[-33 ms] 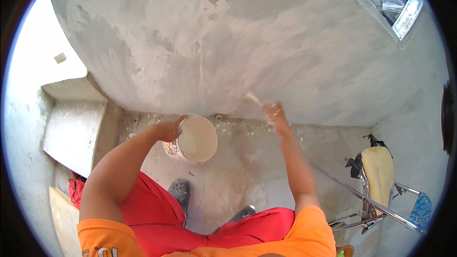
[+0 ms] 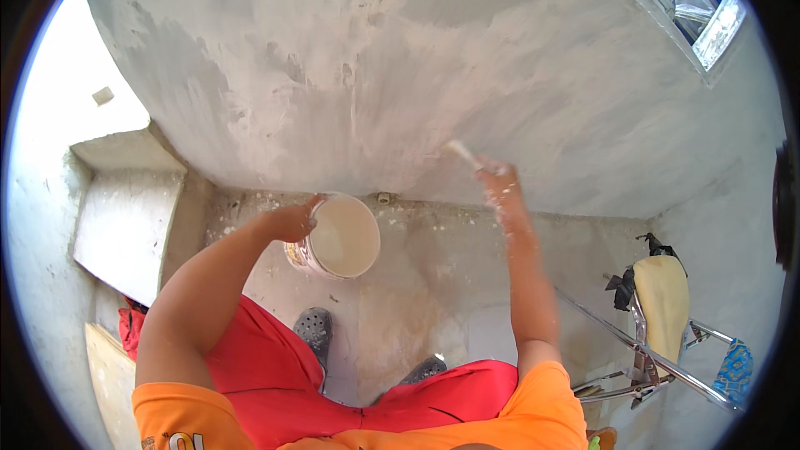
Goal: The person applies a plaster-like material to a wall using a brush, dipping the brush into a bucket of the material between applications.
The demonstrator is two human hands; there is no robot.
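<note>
My left hand (image 2: 293, 220) grips the rim of a white bucket (image 2: 303, 257) and holds it tilted, low before the wall. Pale liquid or a pale inner bottom shows inside the bucket; I cannot tell which. A paintbrush with whitish bristles (image 2: 460, 151) is in my right hand (image 2: 500, 186), fingers closed round its handle. The brush tip is at the grey wall (image 2: 333, 67), which carries patchy pale coating. White splashes mark my right hand and wrist, which are slightly blurred by motion.
At the right stands a folding metal-framed chair (image 2: 662, 308) with a cream pad and blue patterned cloth. A whitish block-like ledge (image 2: 129, 225) juts out at left. A small pipe stub (image 2: 383, 197) sits at the wall's foot. A framed opening (image 2: 692, 12) is at upper right.
My right hand and the brush have moved up and a little to the right along the wall. The bucket has risen slightly in view, still held by my left hand.
</note>
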